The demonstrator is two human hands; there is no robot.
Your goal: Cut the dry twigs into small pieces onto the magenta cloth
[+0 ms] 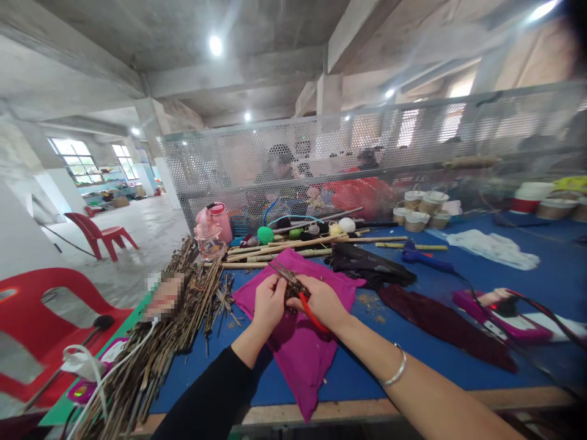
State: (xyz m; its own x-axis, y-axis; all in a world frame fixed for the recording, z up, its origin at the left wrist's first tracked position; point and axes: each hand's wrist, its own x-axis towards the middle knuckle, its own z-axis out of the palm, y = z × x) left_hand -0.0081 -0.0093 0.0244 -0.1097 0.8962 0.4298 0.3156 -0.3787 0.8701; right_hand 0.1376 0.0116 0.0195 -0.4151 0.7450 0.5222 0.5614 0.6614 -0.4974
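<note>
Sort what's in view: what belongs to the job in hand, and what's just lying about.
Job in hand:
- red-handled scissors, in the right hand
- dark twigs, at the left hand's fingers
- magenta cloth, beneath both hands
- stem pile, probably

Seemingly lying about:
- green yarn ball
- maroon cloth
- blue corded tool
- pink jug

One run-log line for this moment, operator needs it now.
left hand: gripping brown stems | right hand: holding red-handled tool | below: magenta cloth on blue tabletop
</note>
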